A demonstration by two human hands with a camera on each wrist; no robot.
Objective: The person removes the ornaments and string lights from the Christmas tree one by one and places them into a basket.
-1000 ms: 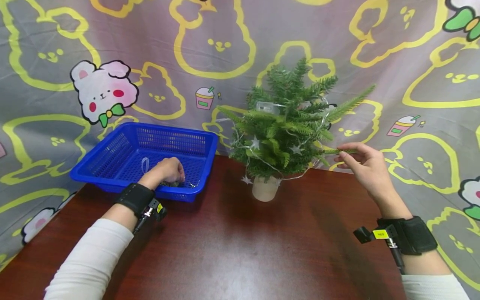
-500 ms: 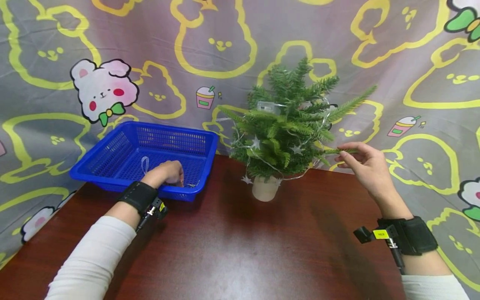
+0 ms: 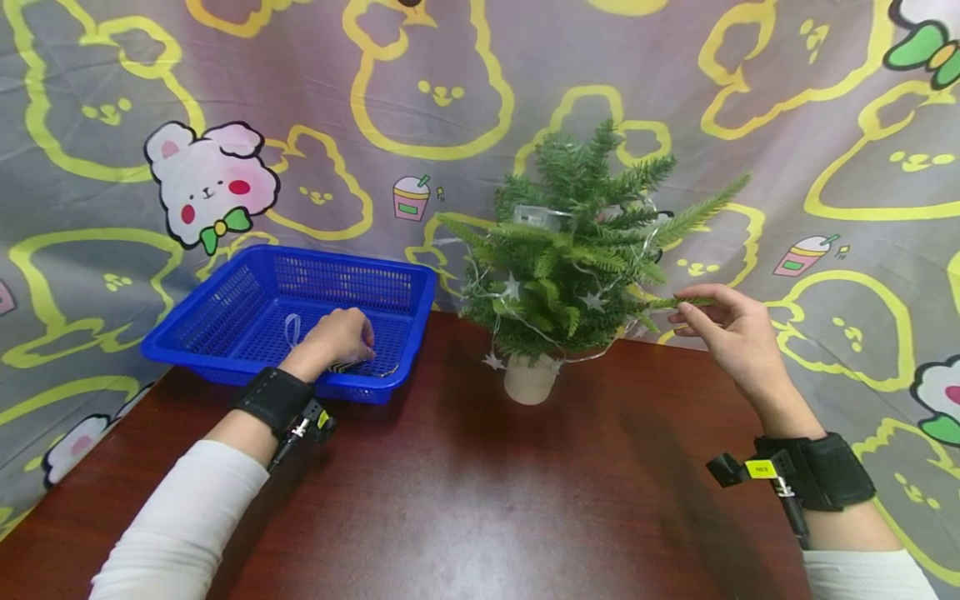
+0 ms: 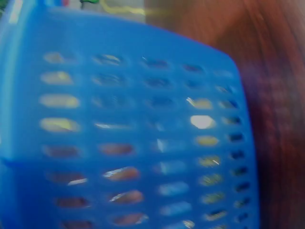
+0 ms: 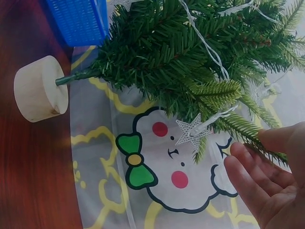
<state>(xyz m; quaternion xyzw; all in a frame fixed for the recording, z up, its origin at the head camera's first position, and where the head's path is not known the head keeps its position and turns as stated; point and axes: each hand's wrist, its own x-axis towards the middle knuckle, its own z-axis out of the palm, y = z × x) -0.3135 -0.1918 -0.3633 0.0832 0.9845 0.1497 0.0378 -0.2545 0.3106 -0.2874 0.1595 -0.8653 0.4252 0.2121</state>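
1. Your right hand (image 3: 738, 337) pinches a branch (image 3: 662, 304) — the tree (image 3: 551, 250) stands just left of that grip, wooden base (image 3: 530, 381) lower.
2. Your left hand (image 3: 341, 337) dips inside the blue basket (image 3: 341, 279) — whether its fingers hold anything, I can't tell.

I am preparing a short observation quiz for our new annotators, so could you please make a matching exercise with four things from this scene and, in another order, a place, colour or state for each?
Things:
1. basket
2. left hand
3. right hand
4. wooden base

Places, colours or states:
A. Pinching a branch
B. Pale, standing beneath the tree
C. Blue, with holes in its walls
D. Down inside the container

Right pairs: 1-C, 2-D, 3-A, 4-B
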